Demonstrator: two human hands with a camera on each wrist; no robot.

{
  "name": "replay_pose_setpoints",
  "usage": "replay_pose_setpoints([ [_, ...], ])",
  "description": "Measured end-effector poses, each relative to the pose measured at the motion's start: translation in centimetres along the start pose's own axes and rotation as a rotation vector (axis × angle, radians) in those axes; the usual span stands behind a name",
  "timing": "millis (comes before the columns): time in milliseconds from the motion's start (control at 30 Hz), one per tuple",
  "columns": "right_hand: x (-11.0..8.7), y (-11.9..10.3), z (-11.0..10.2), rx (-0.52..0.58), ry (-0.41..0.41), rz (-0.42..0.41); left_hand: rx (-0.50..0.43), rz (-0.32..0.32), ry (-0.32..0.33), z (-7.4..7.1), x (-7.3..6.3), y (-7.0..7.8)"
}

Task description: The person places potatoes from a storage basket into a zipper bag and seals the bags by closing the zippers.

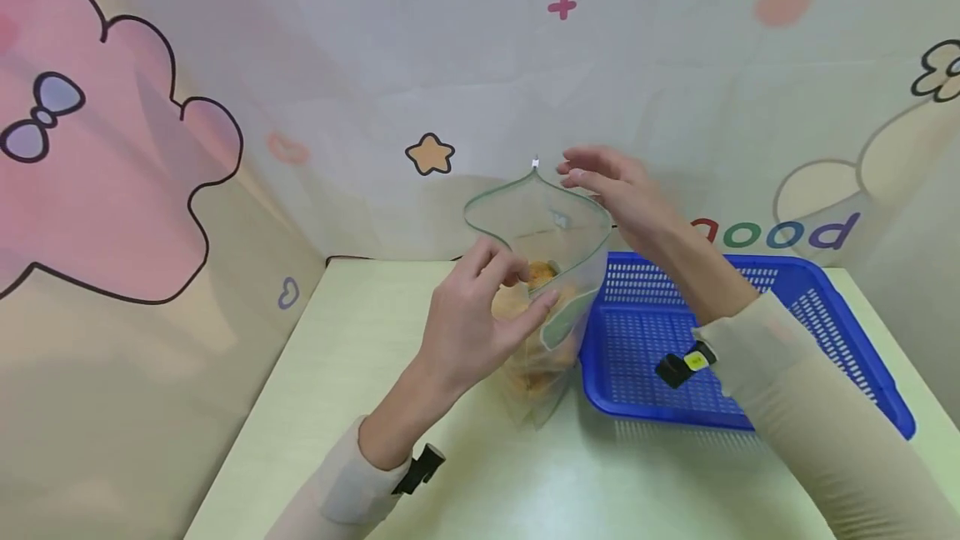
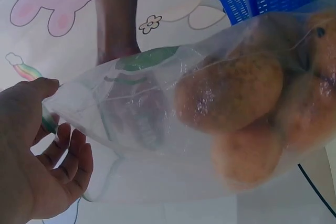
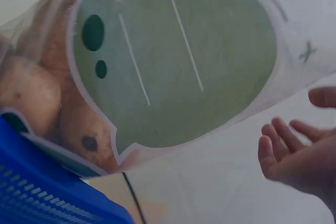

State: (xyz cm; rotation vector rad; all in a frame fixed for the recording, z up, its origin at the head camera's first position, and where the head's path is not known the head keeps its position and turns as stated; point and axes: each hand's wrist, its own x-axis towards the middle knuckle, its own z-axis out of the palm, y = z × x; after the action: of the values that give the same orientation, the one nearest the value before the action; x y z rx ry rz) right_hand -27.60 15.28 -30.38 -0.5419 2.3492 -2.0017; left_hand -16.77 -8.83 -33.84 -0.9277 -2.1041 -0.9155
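A clear zip bag (image 1: 581, 290) with a green-edged mouth stands upright on the table, its mouth spread wide. Inside are several brown, rounded potatoes (image 2: 231, 95). My left hand (image 1: 472, 319) holds the near rim, thumb on the outside and fingers curled at the edge. A white slider (image 1: 536, 162) sits at the far corner of the mouth. Beside that far right rim is my right hand (image 1: 618, 190), fingers loosely bent and holding nothing. In the right wrist view, a green printed label (image 3: 184, 61) covers much of the bag, and the right hand (image 3: 299, 153) is apart from it.
A blue plastic basket (image 1: 600, 373) stands right of the bag, close against it, beneath my right forearm. The pale table (image 1: 352, 357) extends left and in front. A printed cloth (image 1: 337, 48) hangs behind and at the sides.
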Motion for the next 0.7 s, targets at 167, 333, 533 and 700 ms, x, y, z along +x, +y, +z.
replay_pose_setpoints([
  [167, 2.0, 1.7, -0.3, 0.180, -0.172, 0.027, -0.001, 0.091, -0.097, -0.4, 0.3, -0.2],
  [333, 2.0, 2.6, -0.9, 0.258, -0.108, -0.085, -0.104, 0.071, -0.190, -3.9, 1.7, -2.7],
  [533, 0.7, 1.9, -1.8, 0.170, -0.088, -0.201, -0.218, -0.174, -0.060, -8.0, 2.7, -7.8],
  [700, -1.7, 0.4, -1.4, -0.031, -0.130, -0.261, -0.314, -0.354, 0.090, -9.3, 2.7, -11.9],
])
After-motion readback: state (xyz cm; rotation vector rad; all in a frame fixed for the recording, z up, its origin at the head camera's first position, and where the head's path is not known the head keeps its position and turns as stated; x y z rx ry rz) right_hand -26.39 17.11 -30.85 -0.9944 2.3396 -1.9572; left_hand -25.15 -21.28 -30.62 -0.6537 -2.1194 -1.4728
